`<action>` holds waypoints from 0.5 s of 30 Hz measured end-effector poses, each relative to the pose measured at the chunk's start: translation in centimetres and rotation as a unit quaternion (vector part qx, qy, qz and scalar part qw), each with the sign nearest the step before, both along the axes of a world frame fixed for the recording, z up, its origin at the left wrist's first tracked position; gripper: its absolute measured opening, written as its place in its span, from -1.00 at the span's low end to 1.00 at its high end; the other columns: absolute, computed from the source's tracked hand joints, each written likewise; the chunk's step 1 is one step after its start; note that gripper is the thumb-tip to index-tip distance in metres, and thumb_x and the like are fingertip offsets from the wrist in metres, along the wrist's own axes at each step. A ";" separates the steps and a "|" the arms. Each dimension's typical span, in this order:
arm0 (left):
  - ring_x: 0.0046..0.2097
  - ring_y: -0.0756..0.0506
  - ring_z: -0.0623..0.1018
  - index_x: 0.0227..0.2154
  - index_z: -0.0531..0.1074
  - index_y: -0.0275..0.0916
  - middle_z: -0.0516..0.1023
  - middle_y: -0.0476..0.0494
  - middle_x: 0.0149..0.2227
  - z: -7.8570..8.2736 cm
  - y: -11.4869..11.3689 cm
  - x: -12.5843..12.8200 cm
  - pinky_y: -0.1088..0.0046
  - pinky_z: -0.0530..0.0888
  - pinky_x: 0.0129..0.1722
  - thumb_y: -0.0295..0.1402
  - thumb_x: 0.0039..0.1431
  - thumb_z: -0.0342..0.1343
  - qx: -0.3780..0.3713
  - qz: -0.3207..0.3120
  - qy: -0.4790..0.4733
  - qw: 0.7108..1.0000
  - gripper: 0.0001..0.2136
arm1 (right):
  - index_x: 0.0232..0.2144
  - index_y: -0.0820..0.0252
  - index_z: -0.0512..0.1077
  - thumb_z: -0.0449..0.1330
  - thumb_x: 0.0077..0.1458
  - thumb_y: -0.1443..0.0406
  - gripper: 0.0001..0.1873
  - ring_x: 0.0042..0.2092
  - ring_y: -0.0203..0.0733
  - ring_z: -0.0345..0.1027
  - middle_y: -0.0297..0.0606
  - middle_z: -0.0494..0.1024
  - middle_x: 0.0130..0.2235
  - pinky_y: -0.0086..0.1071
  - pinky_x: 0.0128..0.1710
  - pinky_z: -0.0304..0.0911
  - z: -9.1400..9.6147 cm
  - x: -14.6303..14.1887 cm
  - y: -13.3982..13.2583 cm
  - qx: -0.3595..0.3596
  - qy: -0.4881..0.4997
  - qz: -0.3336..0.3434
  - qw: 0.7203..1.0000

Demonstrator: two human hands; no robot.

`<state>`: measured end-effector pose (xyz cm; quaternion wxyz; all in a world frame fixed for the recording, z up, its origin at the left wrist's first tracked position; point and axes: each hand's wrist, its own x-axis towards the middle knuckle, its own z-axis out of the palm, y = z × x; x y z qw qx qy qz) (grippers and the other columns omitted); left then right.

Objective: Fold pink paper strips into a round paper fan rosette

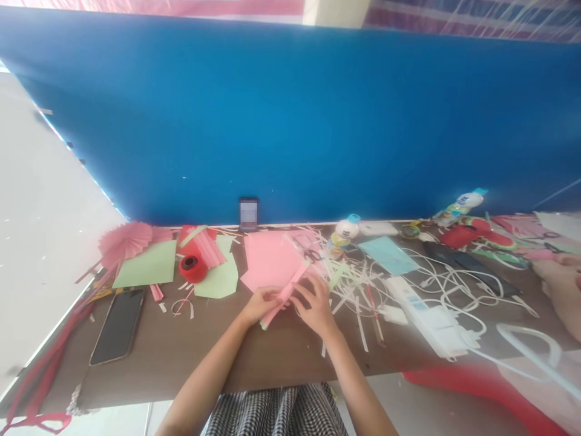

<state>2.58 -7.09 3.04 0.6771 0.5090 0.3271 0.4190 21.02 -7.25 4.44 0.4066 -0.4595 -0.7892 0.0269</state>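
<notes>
A narrow, pleated piece of pink paper (278,307) lies slantwise between my two hands, just above the table's near part. My left hand (262,304) grips it from the left, thumb and fingers pressed together. On the other side my right hand (316,307) has its thumb and bent fingers at the strip's edge; some fingertips are hidden. Beyond the hands lie flat pink sheets (267,257). A pair of scissors (311,255) rests at their right side, near my right fingers.
Left are a pink paper fan (127,245), green sheets (149,266), a red tape roll (193,268) and a phone (118,327). Right are white paper scraps (358,284), a bottle (344,235), a power strip (426,321) and tangled cables. Another person's hand (560,284) appears far right.
</notes>
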 end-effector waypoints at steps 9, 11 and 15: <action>-0.30 -0.15 0.55 -0.08 0.35 -0.27 0.53 -0.26 -0.26 2.0 0.6 -2.4 0.35 0.46 -0.33 -0.21 -0.03 0.13 0.004 -0.120 0.057 0.991 -0.57 | -0.18 0.02 0.41 -0.02 0.13 0.38 -0.72 -0.14 -0.14 0.32 -0.25 0.50 -0.23 -0.13 -0.05 0.11 1.0 2.0 -0.2 -0.030 -0.179 0.130 0.975; -0.33 -0.10 0.54 -0.19 0.43 -0.25 0.54 -0.21 -0.29 2.4 0.6 -2.8 0.42 0.44 -0.34 -0.21 -0.02 0.11 0.086 -0.075 0.134 0.984 -0.67 | -0.20 0.05 0.43 -0.01 0.13 0.36 -0.74 -0.20 -0.14 0.34 -0.23 0.51 -0.27 -0.21 -0.17 0.19 0.7 1.9 -0.1 -0.046 -0.162 0.131 0.977; -0.32 -0.08 0.50 -0.40 0.51 -0.20 0.54 -0.08 -0.39 2.6 0.1 -3.8 0.49 0.39 -0.31 -0.26 -0.09 0.16 0.244 -0.025 0.319 0.916 -0.82 | -0.24 0.06 0.45 0.02 0.10 0.36 -0.76 -0.24 -0.14 0.36 -0.21 0.51 -0.28 -0.25 -0.25 0.22 -0.8 1.6 0.1 -0.041 -0.118 0.114 0.986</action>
